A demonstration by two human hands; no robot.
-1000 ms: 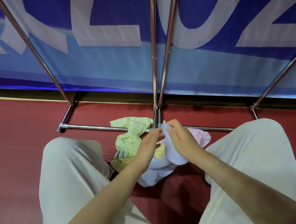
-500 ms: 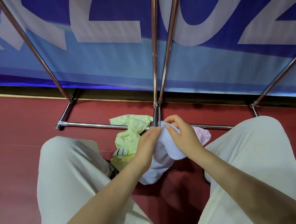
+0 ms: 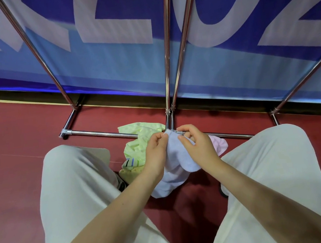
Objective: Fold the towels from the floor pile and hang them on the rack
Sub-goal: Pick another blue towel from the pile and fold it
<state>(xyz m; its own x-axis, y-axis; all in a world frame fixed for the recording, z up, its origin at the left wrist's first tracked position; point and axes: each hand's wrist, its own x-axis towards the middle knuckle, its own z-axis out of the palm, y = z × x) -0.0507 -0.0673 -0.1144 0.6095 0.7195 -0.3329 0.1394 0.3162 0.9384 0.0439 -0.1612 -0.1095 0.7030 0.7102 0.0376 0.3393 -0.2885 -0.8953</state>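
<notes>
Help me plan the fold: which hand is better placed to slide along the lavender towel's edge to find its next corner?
Probably the right hand. It pinches the lavender towel lower along the edge, while the left hand grips the top corner and can anchor it.

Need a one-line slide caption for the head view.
Both hands, left and right, pinch a pale blue towel over the floor pile, before the rack.

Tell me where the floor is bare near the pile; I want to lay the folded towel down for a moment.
Bare red floor lies outside the left knee, short of the rack's base bar, and between the legs below the lavender towel. It is crowded ahead: both hands, left and right, pinch that towel over the green and pink ones.
</notes>
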